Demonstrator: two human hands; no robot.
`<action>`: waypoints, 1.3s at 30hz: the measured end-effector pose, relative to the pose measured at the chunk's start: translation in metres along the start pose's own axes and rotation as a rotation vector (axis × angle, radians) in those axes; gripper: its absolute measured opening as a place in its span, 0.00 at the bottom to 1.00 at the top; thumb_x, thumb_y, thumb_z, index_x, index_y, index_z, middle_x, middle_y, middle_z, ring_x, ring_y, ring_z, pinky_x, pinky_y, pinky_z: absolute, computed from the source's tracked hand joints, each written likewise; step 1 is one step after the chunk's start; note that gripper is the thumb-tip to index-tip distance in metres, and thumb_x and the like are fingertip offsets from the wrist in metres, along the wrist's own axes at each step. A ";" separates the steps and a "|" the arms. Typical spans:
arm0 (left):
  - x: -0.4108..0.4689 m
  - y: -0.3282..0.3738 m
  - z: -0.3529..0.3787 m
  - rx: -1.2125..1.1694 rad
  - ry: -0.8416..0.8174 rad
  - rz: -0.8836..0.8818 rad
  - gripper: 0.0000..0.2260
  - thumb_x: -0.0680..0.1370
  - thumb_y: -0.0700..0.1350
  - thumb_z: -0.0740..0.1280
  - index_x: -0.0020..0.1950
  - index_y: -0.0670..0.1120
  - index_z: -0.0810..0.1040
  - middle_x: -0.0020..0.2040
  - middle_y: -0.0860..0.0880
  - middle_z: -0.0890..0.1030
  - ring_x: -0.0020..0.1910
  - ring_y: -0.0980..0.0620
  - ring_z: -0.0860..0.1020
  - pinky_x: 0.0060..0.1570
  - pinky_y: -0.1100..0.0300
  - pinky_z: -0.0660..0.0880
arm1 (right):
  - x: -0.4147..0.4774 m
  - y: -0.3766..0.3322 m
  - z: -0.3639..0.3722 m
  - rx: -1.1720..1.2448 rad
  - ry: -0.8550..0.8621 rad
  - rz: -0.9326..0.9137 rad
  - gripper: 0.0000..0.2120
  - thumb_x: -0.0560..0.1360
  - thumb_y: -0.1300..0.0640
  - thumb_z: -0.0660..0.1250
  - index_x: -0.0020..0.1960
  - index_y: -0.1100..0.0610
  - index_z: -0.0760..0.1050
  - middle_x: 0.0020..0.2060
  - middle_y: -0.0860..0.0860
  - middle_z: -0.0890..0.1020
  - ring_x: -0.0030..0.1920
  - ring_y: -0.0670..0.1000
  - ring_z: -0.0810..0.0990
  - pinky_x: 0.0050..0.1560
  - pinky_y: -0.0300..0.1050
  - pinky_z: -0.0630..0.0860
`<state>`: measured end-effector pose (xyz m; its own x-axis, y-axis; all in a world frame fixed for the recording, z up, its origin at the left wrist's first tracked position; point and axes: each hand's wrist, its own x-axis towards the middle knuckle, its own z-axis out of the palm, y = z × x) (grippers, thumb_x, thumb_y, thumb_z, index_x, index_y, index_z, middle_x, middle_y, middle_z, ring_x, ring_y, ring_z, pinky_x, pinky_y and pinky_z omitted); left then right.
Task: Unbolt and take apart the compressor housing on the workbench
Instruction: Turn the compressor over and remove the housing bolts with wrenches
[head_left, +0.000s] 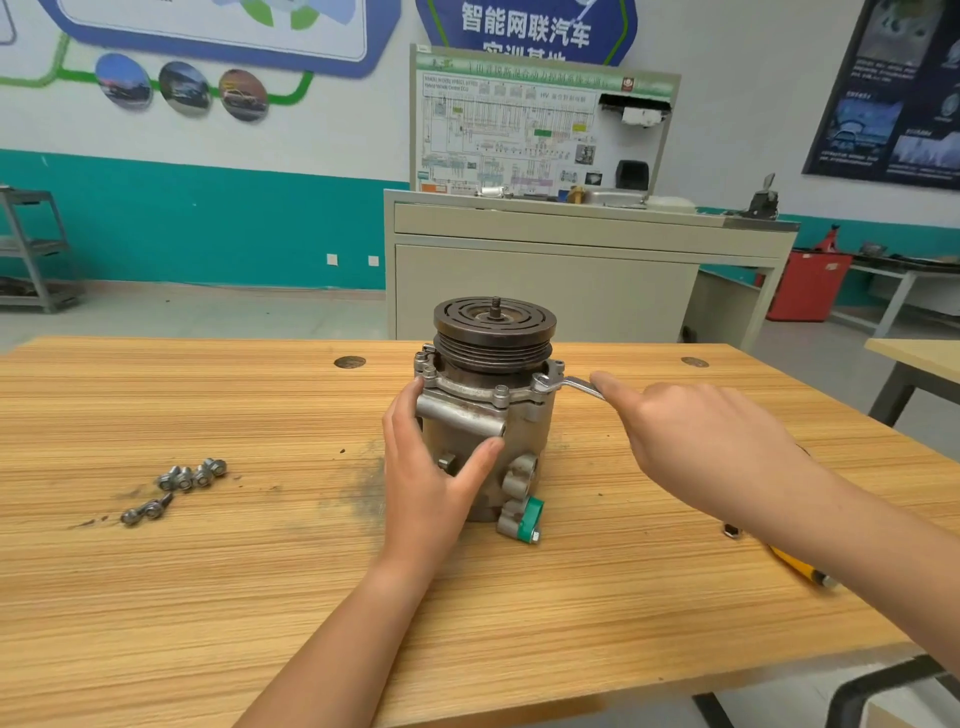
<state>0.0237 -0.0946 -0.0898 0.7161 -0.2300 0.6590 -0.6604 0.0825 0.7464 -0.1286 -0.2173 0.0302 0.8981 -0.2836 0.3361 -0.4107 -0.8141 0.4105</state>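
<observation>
Hands meet on a compressor housing (519, 431) that stands on end near the middle of a wooden workbench (260, 571). The left hand (426, 467) reaches in from the compressor's near-left side with the forearm angled up across the bench. The palm lies against the metal body, the thumb stretches across its front face, and the fingers wrap round its left flank up to the flange, so the hand clasps the housing.

The right hand (696, 441) comes in from the compressor's right, back of the hand upward. It grips the handle of a wrench (569, 385), the index finger laid out along the shank toward the compressor. The wrench lies roughly level, its head seated on a bolt at the flange's right edge.

The housing's long axis runs vertically. The dark grooved pulley (494, 322) faces the ceiling, with a short threaded shaft (496, 304) rising from its centre. A port fitted with a green cap (531, 514) juts toward the camera at the compressor's base.

Loose bolts (192, 475) lie in a small cluster on the bench well to the compressor's left. A yellow-handled tool (795, 564) rests to its right, partly hidden under the right forearm.
</observation>
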 end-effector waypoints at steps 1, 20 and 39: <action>0.000 0.000 0.000 0.005 0.001 0.001 0.34 0.68 0.56 0.72 0.67 0.63 0.55 0.63 0.71 0.59 0.63 0.78 0.57 0.63 0.69 0.61 | 0.003 -0.003 -0.004 -0.042 -0.007 0.007 0.28 0.76 0.65 0.53 0.73 0.50 0.50 0.29 0.48 0.64 0.26 0.49 0.62 0.23 0.42 0.56; 0.000 0.005 -0.001 0.005 -0.002 -0.052 0.34 0.62 0.67 0.66 0.64 0.68 0.56 0.63 0.72 0.59 0.64 0.73 0.60 0.68 0.50 0.66 | 0.038 0.018 0.015 -0.149 -0.070 -0.100 0.16 0.77 0.64 0.55 0.64 0.56 0.63 0.34 0.48 0.71 0.32 0.50 0.71 0.28 0.42 0.65; 0.000 0.002 -0.002 0.020 -0.008 -0.045 0.36 0.66 0.59 0.71 0.67 0.63 0.54 0.62 0.74 0.59 0.62 0.76 0.58 0.67 0.59 0.62 | -0.009 0.025 0.028 0.353 0.104 0.070 0.19 0.80 0.55 0.52 0.70 0.44 0.57 0.34 0.48 0.74 0.37 0.54 0.75 0.32 0.45 0.67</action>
<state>0.0227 -0.0927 -0.0877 0.7434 -0.2409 0.6239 -0.6320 0.0521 0.7732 -0.1422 -0.2495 0.0136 0.8413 -0.3067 0.4451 -0.3750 -0.9242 0.0721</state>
